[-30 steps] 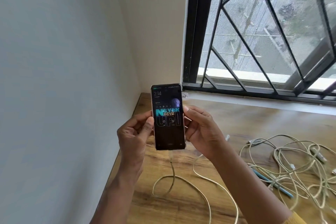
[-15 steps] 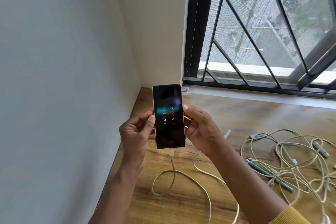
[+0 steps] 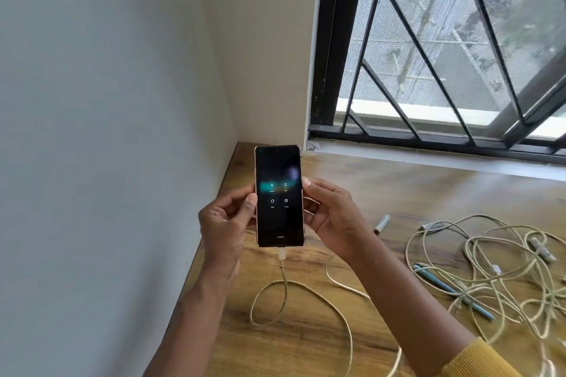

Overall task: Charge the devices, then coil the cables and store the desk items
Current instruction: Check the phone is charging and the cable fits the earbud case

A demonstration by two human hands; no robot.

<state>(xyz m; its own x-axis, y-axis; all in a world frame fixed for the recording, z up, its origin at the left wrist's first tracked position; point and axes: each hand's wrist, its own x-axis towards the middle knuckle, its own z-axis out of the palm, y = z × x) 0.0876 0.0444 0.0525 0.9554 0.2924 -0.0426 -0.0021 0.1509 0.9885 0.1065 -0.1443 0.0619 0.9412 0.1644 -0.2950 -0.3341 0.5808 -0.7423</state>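
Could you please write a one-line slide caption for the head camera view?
Both hands, left and right, hold a plugged-in phone upright above a wooden desk strewn with tangled cables.

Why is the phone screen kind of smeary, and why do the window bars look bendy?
In the head view, the phone held by both hands shows blurred icons and a pale glare spot from window daylight; the wide-angle lens curves the window bars; the cables look slightly soft.

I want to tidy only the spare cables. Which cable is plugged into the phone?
The pale cable looping on the desk below the phone; its plug enters the phone's bottom edge. The tangled cables at right lie loose.
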